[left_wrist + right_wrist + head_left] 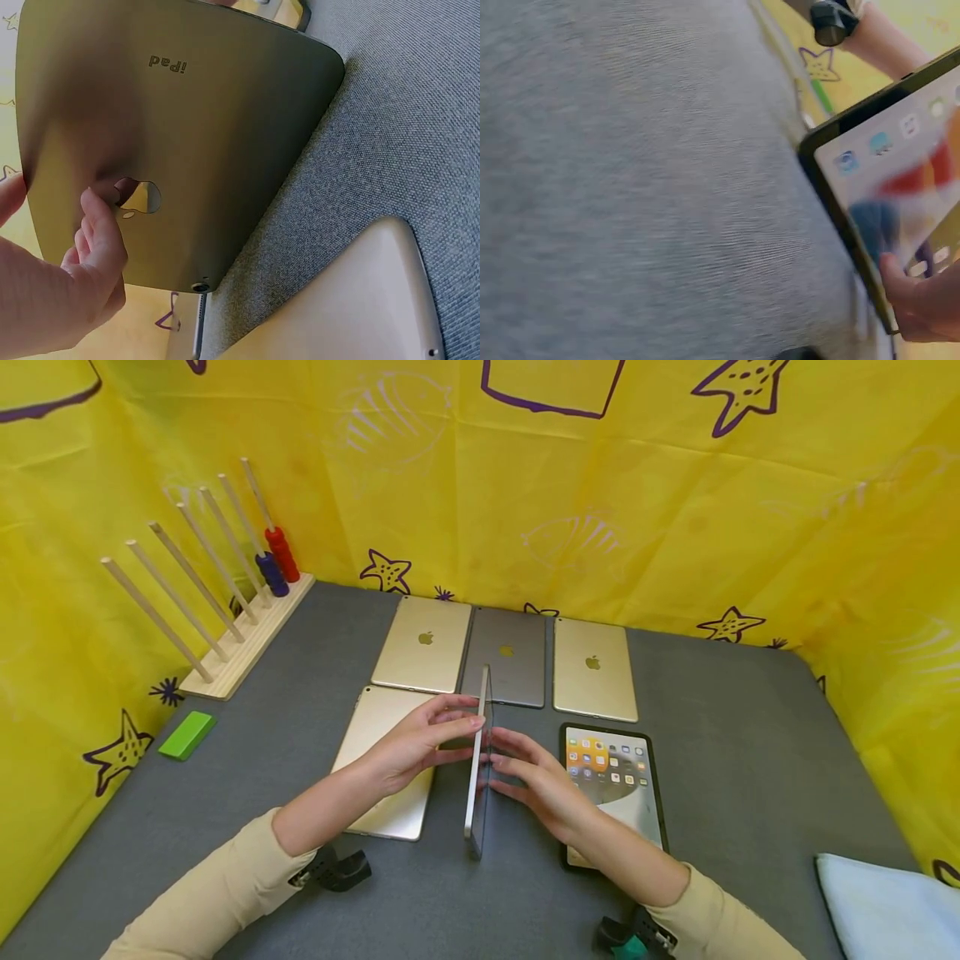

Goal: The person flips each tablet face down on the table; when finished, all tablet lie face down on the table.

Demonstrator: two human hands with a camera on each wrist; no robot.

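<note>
A tablet (477, 785) stands upright on its edge between the two hands, seen nearly edge-on in the head view. My left hand (420, 735) holds it from the left, thumb near its upper edge. In the left wrist view, those fingers (101, 232) touch the dark, shiny back beside the apple logo. My right hand (543, 785) holds the screen side. The right wrist view shows its thumb (895, 281) on the lit screen (900, 180) near the border. Left of the tablet lies a gold tablet (375, 735), back up, partly under the left hand.
Behind lie two gold tablets (420, 643) (595, 668) with a grey one (517, 652) between them. A lit, black-edged tablet (633, 814) lies under the right forearm. A wooden peg rack (247, 643), a green block (187, 735) and a pale blue cloth (885, 902) are at the sides.
</note>
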